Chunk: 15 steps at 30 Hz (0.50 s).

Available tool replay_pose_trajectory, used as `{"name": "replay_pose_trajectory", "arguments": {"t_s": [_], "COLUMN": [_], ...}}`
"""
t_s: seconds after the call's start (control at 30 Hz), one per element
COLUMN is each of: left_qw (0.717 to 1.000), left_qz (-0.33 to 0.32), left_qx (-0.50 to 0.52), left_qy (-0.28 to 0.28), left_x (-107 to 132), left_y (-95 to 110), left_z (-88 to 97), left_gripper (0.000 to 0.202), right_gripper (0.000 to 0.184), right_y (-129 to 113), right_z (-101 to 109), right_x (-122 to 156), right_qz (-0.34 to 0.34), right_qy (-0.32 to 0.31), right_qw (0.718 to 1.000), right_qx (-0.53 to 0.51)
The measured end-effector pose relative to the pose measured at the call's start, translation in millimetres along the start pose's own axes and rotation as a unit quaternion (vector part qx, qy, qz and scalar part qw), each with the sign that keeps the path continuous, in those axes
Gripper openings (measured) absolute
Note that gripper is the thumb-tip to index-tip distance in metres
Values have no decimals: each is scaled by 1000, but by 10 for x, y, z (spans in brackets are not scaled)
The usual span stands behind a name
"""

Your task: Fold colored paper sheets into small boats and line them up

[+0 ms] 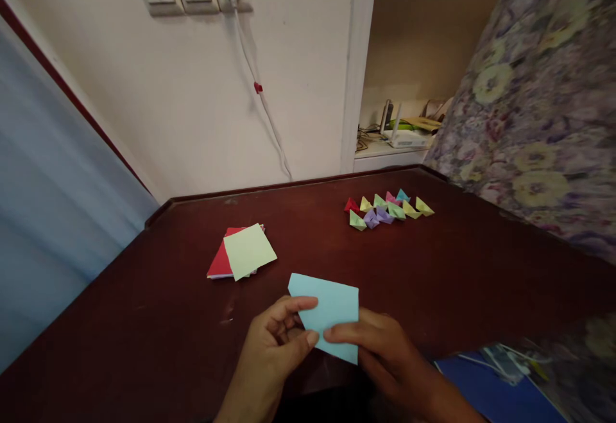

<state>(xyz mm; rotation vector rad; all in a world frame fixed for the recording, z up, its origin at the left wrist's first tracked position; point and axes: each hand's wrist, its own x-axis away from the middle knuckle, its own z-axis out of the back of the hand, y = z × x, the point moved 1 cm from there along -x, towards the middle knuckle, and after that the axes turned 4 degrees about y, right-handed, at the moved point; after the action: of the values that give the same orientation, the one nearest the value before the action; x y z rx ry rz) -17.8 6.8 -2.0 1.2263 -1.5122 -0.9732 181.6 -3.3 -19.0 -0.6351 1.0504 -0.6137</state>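
Your left hand [274, 346] and right hand [380, 352] both hold the light blue paper sheet [332, 310] just above the near edge of the dark wooden table [144, 320], at 6 o'clock in the head view. The sheet lies nearly flat, with one corner pointing toward 10 o'clock.

Left hand: the thumb presses on the sheet's near edge, and the fingers curl in along its left side. The fingers are closed on the paper.

Right hand: the index finger lies across the sheet's lower part, pointing toward 9 o'clock, its tip almost touching your left thumb. The thumb is hidden under the hand, so you cannot tell how it bears on the sheet.

Surrounding items:
- A stack of square papers [240, 253], a pale green sheet on top and red beneath, lies at 10 o'clock from the blue sheet, near it but apart.
- A cluster of small folded paper boats [387, 210] in red, green, yellow, purple and blue sits at 1 o'clock, well apart from your hands.
- A blue folder [486, 391] shows at 4 o'clock, at the table's near right edge.
- A flowered cloth [539, 102] hangs at 2 o'clock.
- A white cable [262, 102] runs down the wall from a socket at 12 o'clock.
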Motion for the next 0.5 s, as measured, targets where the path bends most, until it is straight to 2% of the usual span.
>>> {"name": "replay_pose_trajectory", "arguments": {"t_s": [0.07,0.13,0.3,0.4,0.5], "left_qw": [999,998,996,993,992], "left_qz": [-12,-19,-35,-57,-79], "left_qx": [-37,-62,-88,-100,-100], "left_qy": [1,-1,3,10,20], "left_x": [-4,-1,45,78,89], "left_y": [1,4,55,75,55], "left_z": [-8,-24,-111,-162,-199], "left_gripper": [28,27,29,27,26], "right_gripper": [44,35,9,8,16], "right_y": [6,16,-18,-37,-21], "right_z": [-7,-22,-91,-145,-209], "right_x": [-55,-77,-123,-164,-185], "right_qz": [-8,-44,-193,-277,-324], "right_qy": [14,53,157,200,223], "right_qw": [1000,998,965,929,899], "right_qx": [-6,-6,-78,-139,-191]}}
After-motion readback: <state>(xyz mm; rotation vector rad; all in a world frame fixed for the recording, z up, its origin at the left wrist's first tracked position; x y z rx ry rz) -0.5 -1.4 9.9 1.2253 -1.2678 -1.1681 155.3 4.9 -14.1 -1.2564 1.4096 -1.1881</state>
